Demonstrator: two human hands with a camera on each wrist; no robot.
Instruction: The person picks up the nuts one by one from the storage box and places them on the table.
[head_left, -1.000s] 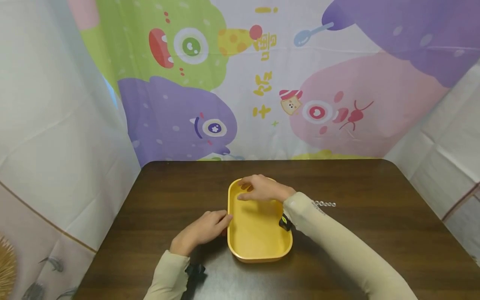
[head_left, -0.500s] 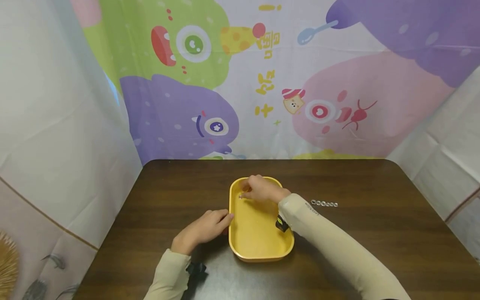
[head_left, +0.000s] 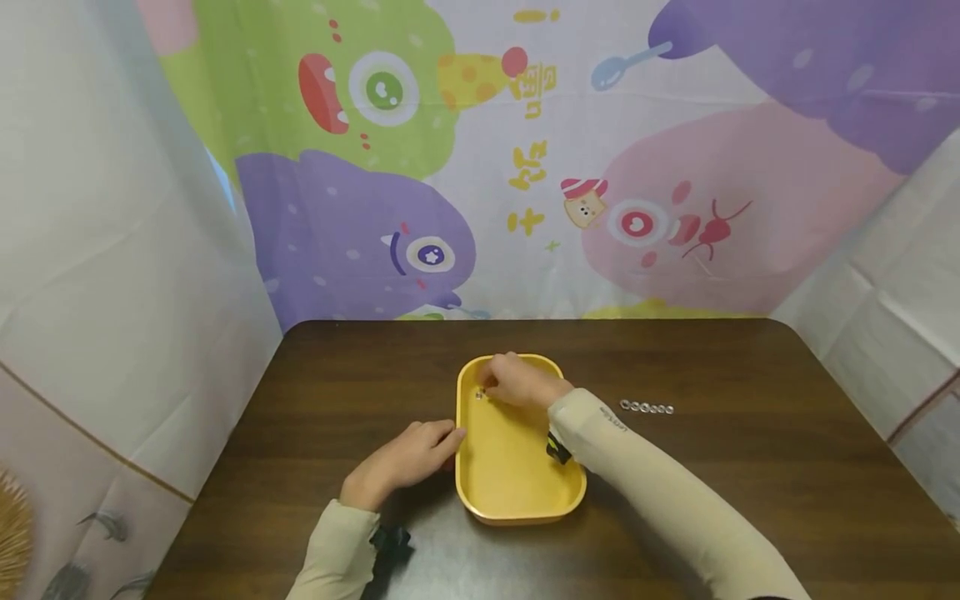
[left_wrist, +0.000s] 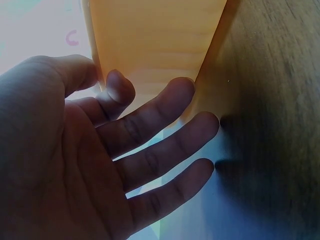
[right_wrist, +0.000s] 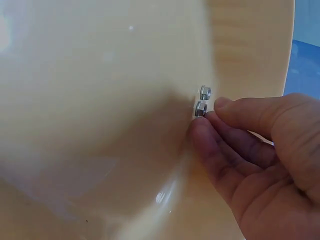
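A yellow tray (head_left: 517, 492) stands on the dark wooden table. Two small metal hex nuts lie close together inside it, an upper nut (right_wrist: 205, 92) and a lower nut (right_wrist: 201, 109) in the right wrist view. My right hand (head_left: 517, 382) reaches into the tray's far left part, fingers curled. Its index fingertip is right at the lower nut, with the thumb tip slightly to the side; I cannot tell whether they pinch it. At the tray's left wall, my left hand (head_left: 412, 454) holds the rim between thumb and index finger, the other fingers (left_wrist: 172, 142) extended outside.
A short row of several nuts (head_left: 647, 407) lies on the table (head_left: 750, 467) right of the tray, beyond the right sleeve (head_left: 652, 483). A cartoon-printed curtain (head_left: 525, 275) hangs behind the table's far edge, with pale fabric at both sides.
My right hand's fingers have drawn together from a more spread pose and lowered towards the tray's floor. Nuts beside the fingertips have come into sight. The left hand keeps its place.
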